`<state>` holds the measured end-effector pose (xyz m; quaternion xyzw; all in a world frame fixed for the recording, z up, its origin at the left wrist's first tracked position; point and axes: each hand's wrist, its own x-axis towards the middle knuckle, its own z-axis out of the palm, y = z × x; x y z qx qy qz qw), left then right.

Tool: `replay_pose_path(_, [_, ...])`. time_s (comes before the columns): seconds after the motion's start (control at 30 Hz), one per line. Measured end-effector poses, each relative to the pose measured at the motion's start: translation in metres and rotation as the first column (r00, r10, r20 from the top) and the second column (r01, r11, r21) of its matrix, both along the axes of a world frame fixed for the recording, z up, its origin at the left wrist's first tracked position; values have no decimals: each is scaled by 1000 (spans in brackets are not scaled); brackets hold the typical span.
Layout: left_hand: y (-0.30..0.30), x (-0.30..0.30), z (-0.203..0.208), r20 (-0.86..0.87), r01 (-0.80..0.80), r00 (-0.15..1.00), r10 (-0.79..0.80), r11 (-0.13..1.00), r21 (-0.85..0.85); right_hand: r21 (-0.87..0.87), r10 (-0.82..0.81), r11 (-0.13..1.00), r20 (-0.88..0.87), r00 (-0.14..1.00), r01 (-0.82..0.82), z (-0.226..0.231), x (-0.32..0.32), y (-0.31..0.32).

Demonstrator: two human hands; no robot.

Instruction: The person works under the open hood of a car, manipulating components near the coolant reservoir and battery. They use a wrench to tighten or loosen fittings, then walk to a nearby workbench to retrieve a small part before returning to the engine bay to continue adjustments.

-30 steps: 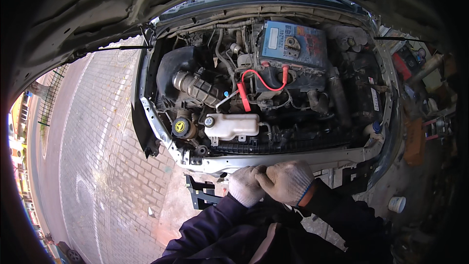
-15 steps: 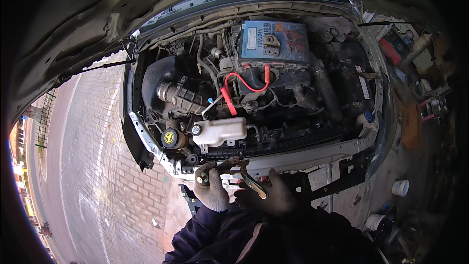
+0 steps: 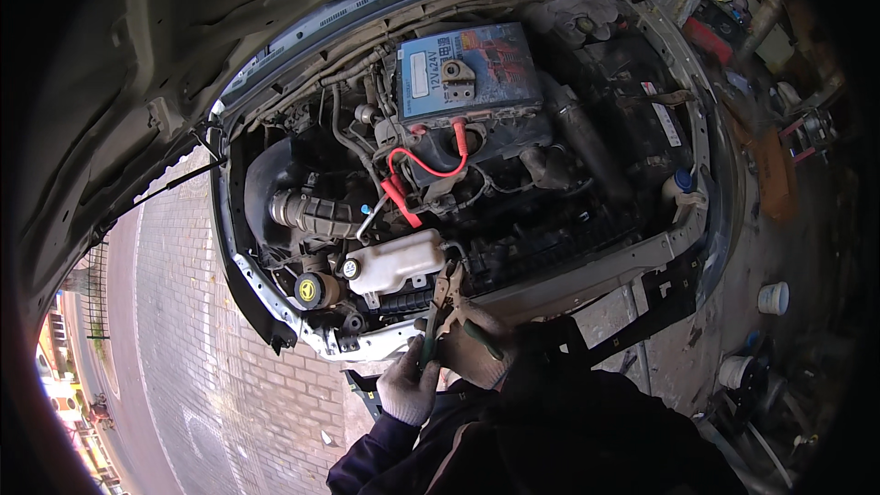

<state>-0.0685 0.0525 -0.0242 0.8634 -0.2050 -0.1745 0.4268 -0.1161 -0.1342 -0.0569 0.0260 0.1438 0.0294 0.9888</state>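
Over the front edge of the engine bay I hold a pair of pliers with green handles, their metal jaws pointing away from me. My left hand, in a pale knit glove, is closed round one handle. Against the other handle lies my right hand, in a dirty brown glove; its fingers are partly hidden, but it appears to grip the pliers. The handles stand apart. Just beyond the jaws sits a white plastic reservoir with a dark cap.
A blue box-shaped power unit rests on the engine, with a red cable and clamp leading from it. Near the left corner is a black cap with a yellow mark. The raised hood hangs overhead. White buckets stand at right.
The pliers have swung so their jaws point away from me, and both hands have come closer together on them. The view has turned, shifting the engine bay leftward.
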Motion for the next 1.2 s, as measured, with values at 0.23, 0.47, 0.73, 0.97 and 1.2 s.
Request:
replay_pose_path(0.23, [-10, 22, -14, -45, -9, 999, 12, 998, 62, 22, 11, 1000, -281, 960, -6, -17, 30, 8])
replay_pose_path(0.47, [-15, 41, -15, -112, 44, 993, -34, 995, 89, -55, -46, 998, -417, 908, 25, -12, 46, 7])
replay_pose_path(0.73, [-18, 76, -10, -153, 133, 981, -117, 986, 97, -6, -75, 997, -473, 878, 82, -10, 78, 11])
replay_pose_path(0.97, [-19, 92, -17, -175, 127, 978, -111, 989, 81, -152, -69, 988, -599, 797, -29, -12, 88, 12])
replay_pose_path(1.2, [-17, 97, -21, -168, 145, 977, -130, 986, 85, -100, -84, 994, -567, 819, 33, -23, 93, 15])
